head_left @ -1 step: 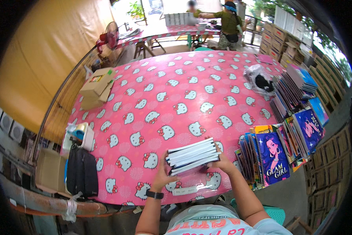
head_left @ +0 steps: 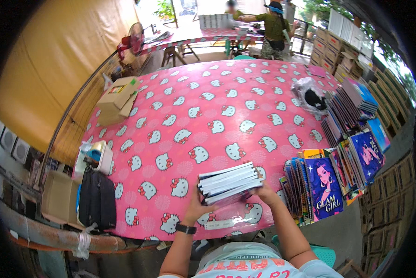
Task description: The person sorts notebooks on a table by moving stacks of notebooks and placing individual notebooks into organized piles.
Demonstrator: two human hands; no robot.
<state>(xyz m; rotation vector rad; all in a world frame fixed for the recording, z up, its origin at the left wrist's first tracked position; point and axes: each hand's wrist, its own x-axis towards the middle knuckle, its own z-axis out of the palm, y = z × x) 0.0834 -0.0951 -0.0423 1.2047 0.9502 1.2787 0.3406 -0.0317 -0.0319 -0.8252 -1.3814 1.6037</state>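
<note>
A stack of notebooks (head_left: 229, 182), white page edges facing up, stands at the near middle of the pink table, pressed together between my two hands. At its left end my left hand (head_left: 197, 207), with a dark band on the wrist, is closed round the side. My right hand (head_left: 265, 193) grips the opposite end, fingers partly hidden behind the books. Just in front of the stack, close to the table edge, lies a white label strip (head_left: 218, 225). Right of my right hand stand rows of spiral notebooks (head_left: 326, 187) with purple illustrated covers.
More notebooks (head_left: 351, 104) are piled along the right edge beside a clear plastic bag (head_left: 308, 95). On the left are a cardboard box (head_left: 117, 102), a white bin (head_left: 105, 157) and a black bag (head_left: 97, 199). Two people work at a far table; one person (head_left: 276, 30) stands.
The view has shifted slightly. The notebook stack is still between my hands, a little more tilted, and my right hand sits slightly higher on its end.
</note>
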